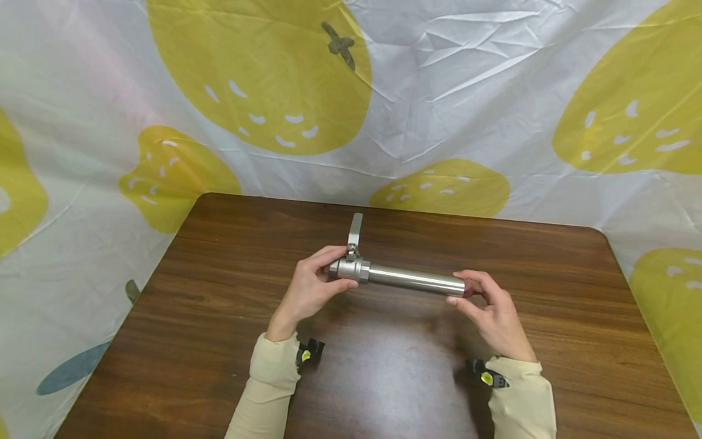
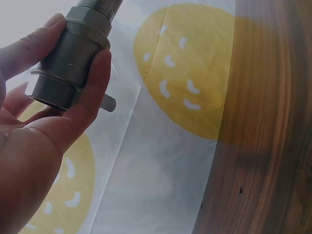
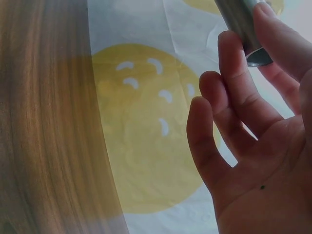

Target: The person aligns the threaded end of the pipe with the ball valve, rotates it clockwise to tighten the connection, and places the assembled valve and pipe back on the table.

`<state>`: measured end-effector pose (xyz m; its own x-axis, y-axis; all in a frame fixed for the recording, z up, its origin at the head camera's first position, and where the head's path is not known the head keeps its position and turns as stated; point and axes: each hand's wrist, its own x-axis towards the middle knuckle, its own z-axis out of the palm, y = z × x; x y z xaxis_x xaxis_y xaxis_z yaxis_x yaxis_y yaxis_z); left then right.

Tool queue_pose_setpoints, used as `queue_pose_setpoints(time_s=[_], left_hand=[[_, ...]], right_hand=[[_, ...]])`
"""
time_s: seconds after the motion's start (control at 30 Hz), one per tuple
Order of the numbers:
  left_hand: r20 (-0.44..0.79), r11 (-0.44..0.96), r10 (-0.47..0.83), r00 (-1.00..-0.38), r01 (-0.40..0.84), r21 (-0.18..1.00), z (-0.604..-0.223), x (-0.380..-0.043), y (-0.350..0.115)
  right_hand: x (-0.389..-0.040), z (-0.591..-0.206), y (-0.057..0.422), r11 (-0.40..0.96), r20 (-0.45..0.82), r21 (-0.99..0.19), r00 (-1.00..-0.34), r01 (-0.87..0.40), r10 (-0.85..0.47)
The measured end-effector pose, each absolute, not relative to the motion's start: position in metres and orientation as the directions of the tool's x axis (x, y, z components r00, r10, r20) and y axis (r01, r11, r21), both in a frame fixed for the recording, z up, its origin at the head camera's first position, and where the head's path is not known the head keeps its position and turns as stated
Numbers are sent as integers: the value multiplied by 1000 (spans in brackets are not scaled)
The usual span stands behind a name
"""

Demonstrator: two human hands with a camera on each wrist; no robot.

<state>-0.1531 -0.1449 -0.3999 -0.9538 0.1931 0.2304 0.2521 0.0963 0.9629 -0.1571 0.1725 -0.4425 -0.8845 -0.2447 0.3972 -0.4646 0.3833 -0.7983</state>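
Note:
A steel ball valve with a flat lever handle is joined to a shiny metal pipe, and both are held above the table. My left hand grips the valve body between thumb and fingers; the left wrist view shows the valve's hex end and some thread where the pipe meets it. At the pipe's far end, my right hand pinches the tube. In the right wrist view the pipe's open end sits between thumb and fingers, the other fingers loosely bent.
The brown wooden table lies below both hands. A white cloth printed with yellow fruit hangs behind the table's back edge and along its sides. Small black wrist cameras sit at both cuffs.

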Motion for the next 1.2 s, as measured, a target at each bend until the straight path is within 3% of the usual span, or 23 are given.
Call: queue_pose_setpoints(time_s=[1.2], left_hand=[[239, 96, 196, -951, 261, 960, -402, -153, -146]], right_hand=[[-156, -443, 174, 428, 357, -795, -903, -429, -240]])
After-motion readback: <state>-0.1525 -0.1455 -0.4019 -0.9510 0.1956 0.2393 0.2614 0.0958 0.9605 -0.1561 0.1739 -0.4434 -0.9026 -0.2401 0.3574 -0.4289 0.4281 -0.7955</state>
